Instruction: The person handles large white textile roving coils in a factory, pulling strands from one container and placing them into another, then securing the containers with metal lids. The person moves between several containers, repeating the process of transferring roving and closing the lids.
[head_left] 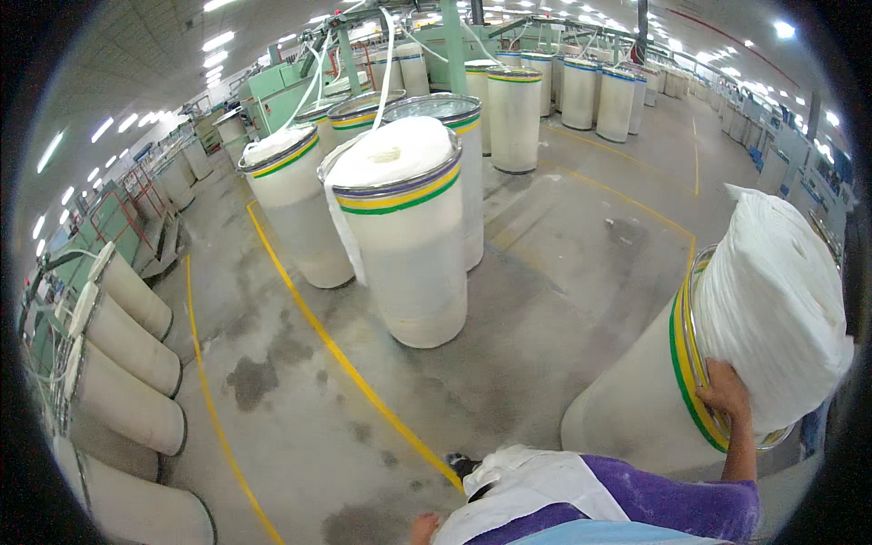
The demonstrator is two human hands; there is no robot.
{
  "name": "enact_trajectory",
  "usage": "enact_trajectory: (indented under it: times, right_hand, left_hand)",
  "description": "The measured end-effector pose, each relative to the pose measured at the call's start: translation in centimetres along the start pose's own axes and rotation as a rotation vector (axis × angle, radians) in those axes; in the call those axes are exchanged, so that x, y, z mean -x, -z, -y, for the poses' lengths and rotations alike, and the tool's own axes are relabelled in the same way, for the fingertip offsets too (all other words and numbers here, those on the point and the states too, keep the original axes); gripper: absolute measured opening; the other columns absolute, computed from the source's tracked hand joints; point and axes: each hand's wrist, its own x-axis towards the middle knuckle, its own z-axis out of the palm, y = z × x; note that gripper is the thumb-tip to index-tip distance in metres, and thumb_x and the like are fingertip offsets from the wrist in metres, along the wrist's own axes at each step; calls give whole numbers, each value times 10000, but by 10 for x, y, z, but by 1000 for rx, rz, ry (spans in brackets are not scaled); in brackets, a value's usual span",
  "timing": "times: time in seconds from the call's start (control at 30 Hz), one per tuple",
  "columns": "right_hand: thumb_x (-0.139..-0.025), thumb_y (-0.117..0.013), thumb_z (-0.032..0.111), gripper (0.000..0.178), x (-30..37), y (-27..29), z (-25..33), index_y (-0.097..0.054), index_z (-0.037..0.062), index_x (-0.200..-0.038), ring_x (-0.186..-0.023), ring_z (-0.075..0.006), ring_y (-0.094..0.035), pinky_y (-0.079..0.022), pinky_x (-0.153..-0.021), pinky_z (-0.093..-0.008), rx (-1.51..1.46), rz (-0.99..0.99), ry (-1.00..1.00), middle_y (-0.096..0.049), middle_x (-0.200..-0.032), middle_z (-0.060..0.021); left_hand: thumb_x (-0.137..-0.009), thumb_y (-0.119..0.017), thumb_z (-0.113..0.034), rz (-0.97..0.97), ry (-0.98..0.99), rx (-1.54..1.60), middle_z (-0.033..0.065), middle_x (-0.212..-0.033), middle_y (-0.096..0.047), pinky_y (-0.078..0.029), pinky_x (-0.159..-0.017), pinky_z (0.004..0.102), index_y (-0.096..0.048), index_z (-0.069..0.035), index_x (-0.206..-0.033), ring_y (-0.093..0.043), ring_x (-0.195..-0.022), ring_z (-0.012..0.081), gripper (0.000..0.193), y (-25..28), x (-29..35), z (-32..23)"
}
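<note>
My right hand (725, 391) grips the metal rim of a tall cream sliver can (627, 400) with green and yellow bands, at the right. Coiled white sliver (772, 300) rises in a high heap above that can's rim, close to my fingers. Low at the frame's bottom edge, my left hand (424, 529) hangs beside my apron, apart from any can; its fingers are mostly cut off. A full sliver can (404, 263) stands upright ahead, with white sliver on top and a strand draped down its left side.
Behind it stand another full can (295, 218) and a can with a clear-looking top (436, 107). More cans (136, 381) line the left side. Yellow floor lines (336, 350) cross the grey floor (272, 409). Green machinery (272, 91) stands at the back.
</note>
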Motion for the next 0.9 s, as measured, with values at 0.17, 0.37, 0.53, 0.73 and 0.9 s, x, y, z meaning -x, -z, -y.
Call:
enact_trajectory:
  times: [0.17, 0.37, 0.53, 0.73, 0.9]
  right_hand:
    - [-694, -680, 195, 404, -30, 3, 135, -519, -32, -987, -1014, -454, -567, -437, -895, -500, -130, 145, 27, -582, -1008, -314]
    - [-679, -654, 129, 380, -64, -21, 296, -528, -60, -984, -962, -454, -598, -450, -900, -499, -335, 32, 65, -612, -954, -303]
    - [-694, -618, 89, 401, -72, -41, 408, -538, -71, -1053, -1002, -449, -610, -459, -921, -498, -341, 17, 56, -616, -979, -326]
    - [-690, -613, 81, 394, -47, -56, 560, -551, -49, -1057, -945, -437, -640, -500, -850, -466, -276, -16, 32, -645, -965, -298]
    - [-686, -599, 56, 405, -30, -56, 683, -561, -51, -1074, -934, -400, -644, -493, -864, -439, -386, 61, 73, -644, -974, -271]
  left_hand:
    - [-865, -640, -292, -81, -129, 166, 142, -1049, -705, -505, -872, 414, -658, -64, -1180, -663, -973, 303, 389, 100, -66, -9]
    - [-853, -650, -301, -310, -24, 713, 122, -938, -709, -519, -787, 402, -655, -36, -1166, -672, -857, 295, 410, 221, -80, 60]
    - [-845, -648, -304, -219, 118, 443, 109, -912, -706, -526, -770, 415, -674, -56, -1112, -672, -844, 295, 365, 277, -55, 163]
    - [-833, -647, -307, -60, 182, 45, 101, -899, -704, -533, -770, 432, -691, -83, -1049, -673, -852, 299, 315, 354, -23, 303]
    - [-823, -646, -309, 10, 172, -169, 94, -889, -702, -539, -771, 447, -706, -105, -997, -673, -859, 302, 276, 446, -30, 389]
